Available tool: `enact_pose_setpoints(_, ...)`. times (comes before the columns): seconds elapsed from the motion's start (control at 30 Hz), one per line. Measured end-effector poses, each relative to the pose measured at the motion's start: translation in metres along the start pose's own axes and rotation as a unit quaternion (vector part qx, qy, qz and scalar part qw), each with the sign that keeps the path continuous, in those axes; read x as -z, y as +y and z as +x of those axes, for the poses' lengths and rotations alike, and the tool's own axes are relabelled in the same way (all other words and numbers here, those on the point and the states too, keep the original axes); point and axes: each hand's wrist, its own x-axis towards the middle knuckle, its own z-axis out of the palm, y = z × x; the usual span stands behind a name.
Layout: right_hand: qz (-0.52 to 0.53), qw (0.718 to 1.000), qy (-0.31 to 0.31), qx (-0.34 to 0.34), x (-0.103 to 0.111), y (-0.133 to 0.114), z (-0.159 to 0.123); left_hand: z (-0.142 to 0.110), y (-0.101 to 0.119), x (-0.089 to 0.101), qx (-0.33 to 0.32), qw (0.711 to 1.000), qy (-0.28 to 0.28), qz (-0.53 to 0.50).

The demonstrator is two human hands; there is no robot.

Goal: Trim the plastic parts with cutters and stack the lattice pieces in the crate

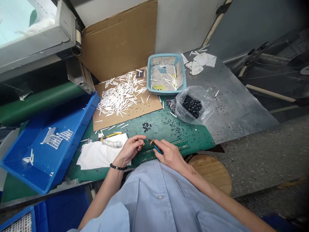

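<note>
Head camera view shows a speckled grey floor [260, 154] at 4 o'clock and a caged fan [289, 61] at 2, beyond a green-topped table [158, 118]. On it, a rectangular blue plastic tray [48, 164] lies between 8 and 9 o'clock; flat brown cardboard [142, 109] at 10 bears loose white strips [118, 96], perhaps to keep them together. A light-blue basket [166, 92], just past 12, is newsprint-lined, probably so slim pieces stay in. An open clear plastic bag [207, 103] at 3 holds glossy black pieces. At 5, the right hand [169, 153] grips a blue-handled, dark-tipped tool [158, 148], seemingly angled for close work toward the left hand [131, 146] at 7, its fingertips bunched; whether they pinch anything, I cannot tell. Small black pieces [146, 126] cluster just ahead, likely for easy reach.
</note>
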Motion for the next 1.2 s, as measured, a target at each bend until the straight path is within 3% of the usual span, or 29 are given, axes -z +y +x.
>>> enact_pose_setpoints(0.07, 0.203, 0.976, 0.005, -0.082, -0.001, 0.007, -0.001, 0.005, 0.001, 0.005, 0.006, 0.998, -0.001, -0.058)
enact_pose_setpoints(0.13, 0.368, 0.919, -0.020, -0.141, 0.000, 0.013, -0.004, 0.013, 0.001, 0.008, 0.012, 0.996, 0.006, -0.092)
enact_pose_setpoints(0.2, 0.452, 0.875, -0.058, -0.164, 0.001, 0.017, -0.008, 0.024, 0.002, 0.008, 0.002, 0.997, 0.040, -0.064)
enact_pose_setpoints(0.27, 0.477, 0.858, -0.087, -0.171, 0.001, 0.018, -0.012, 0.037, 0.003, 0.005, -0.050, 0.992, 0.107, 0.047)
enact_pose_setpoints(0.37, 0.483, 0.855, -0.089, -0.167, 0.004, 0.015, -0.014, 0.053, 0.006, -0.002, -0.160, 0.927, 0.188, 0.282)
enact_pose_setpoints(0.47, 0.472, 0.862, -0.071, -0.169, 0.007, 0.012, -0.013, 0.061, 0.008, -0.005, -0.205, 0.861, 0.196, 0.421)
enact_pose_setpoints(0.73, 0.446, 0.879, -0.071, -0.149, 0.005, 0.014, -0.014, 0.060, 0.008, 0.000, -0.240, 0.820, 0.148, 0.498)
enact_pose_setpoints(0.8, 0.379, 0.913, -0.059, -0.136, 0.005, 0.011, -0.013, 0.056, 0.009, -0.001, -0.220, 0.830, 0.159, 0.488)
enact_pose_setpoints(0.83, 0.323, 0.938, -0.044, -0.122, 0.005, 0.009, -0.012, 0.054, 0.009, -0.003, -0.198, 0.849, 0.168, 0.460)
enact_pose_setpoints(0.93, 0.096, 0.994, 0.024, -0.045, 0.006, 0.005, -0.010, 0.045, 0.010, -0.010, -0.083, 0.950, 0.146, 0.264)
enact_pose_setpoints(1.0, -0.046, 0.998, 0.053, 0.008, 0.006, 0.003, -0.008, 0.037, 0.009, -0.015, -0.005, 0.991, 0.085, 0.106)
enact_pose_setpoints(1.07, -0.146, 0.987, 0.057, 0.038, 0.007, 0.001, -0.006, 0.029, 0.007, -0.018, 0.039, 0.999, 0.033, 0.011)
enact_pose_setpoints(1.2, -0.227, 0.971, 0.036, 0.066, 0.009, -0.003, -0.004, 0.021, 0.005, -0.022, 0.053, 0.998, 0.008, -0.032)
